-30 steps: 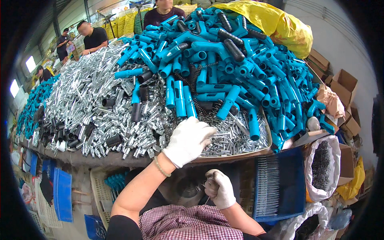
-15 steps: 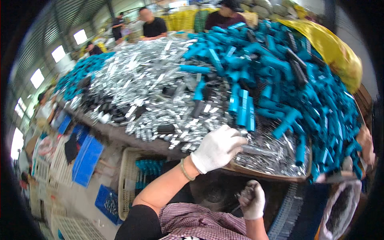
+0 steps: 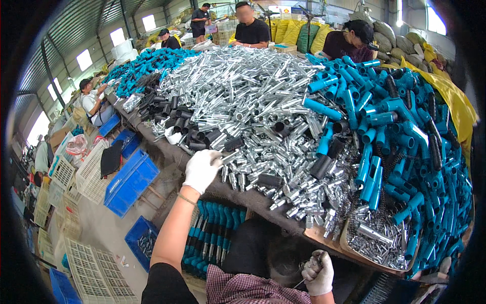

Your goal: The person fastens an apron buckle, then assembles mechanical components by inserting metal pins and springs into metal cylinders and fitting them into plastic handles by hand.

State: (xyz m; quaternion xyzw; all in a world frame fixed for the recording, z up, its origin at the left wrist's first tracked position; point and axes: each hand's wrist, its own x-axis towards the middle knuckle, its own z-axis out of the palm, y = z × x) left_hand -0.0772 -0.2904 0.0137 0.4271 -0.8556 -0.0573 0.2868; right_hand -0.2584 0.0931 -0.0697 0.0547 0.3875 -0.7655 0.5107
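My left hand (image 3: 202, 171), in a white knit glove, reaches to the near edge of a heap of shiny metal tubes and fittings (image 3: 283, 157). Its fingertips are drawn together at the small fittings, and what lies between them is too small to make out. Several black sleeves (image 3: 205, 137) lie just beyond it. Low in front of my body, my right hand (image 3: 319, 273), also gloved, is closed with its fingers curled. A thin metal rod (image 3: 299, 284) sticks out from it; the rest is hidden in the fist.
Teal tubular handles (image 3: 390, 121) are piled at the right, beside a tray (image 3: 346, 242) of tiny metal parts. Below the table edge, a crate holds rows of teal-handled pieces (image 3: 212, 228). Blue bins (image 3: 130, 177) and pale crates stand on the left floor. Several people are around the table.
My left hand has gone from beside the small-parts tray to the heap's near edge, further left. The view has turned left. My right hand stays closed in front of me.
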